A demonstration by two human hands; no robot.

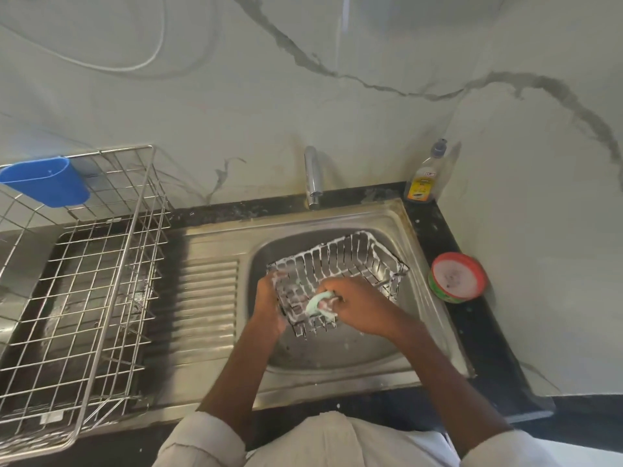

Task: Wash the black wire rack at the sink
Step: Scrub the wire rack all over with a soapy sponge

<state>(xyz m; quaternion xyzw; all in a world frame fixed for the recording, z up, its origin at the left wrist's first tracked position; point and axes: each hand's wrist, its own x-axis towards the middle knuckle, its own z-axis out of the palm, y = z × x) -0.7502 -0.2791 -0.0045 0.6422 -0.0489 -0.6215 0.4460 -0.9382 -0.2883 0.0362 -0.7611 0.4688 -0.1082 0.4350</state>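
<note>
1. The black wire rack [340, 264] lies tilted inside the sink [397, 224], in the basin, and white foam covers its wires.
2. The left hand [268, 305] grips the near-left corner of the rack and holds it steady; its fingers curl around the wires.
3. The right hand [354, 306] pinches a pale green sponge [317, 303] and presses it on the near side of the rack. The two hands are near each other, with this corner of the rack between them.
4. The tap [313, 176] at the back edge of the sink gives no water that I can see, so I judge that the scrubbing is in progress and the rinse is not yet done.
5. Risk: the soapy wires are slippery, so the rack may slide out of the left hand and knock against the basin.
6. Risk: the sponge can catch on a wire end and tear, or a finger can be squeezed between the wires if the push is hard.
7. Risk: the round soap tub [457, 277] stands on the table just beside the right edge of the sink; the right elbow could push it.
8. The steel dish rack [101, 298] stands well apart, at the left.
</note>
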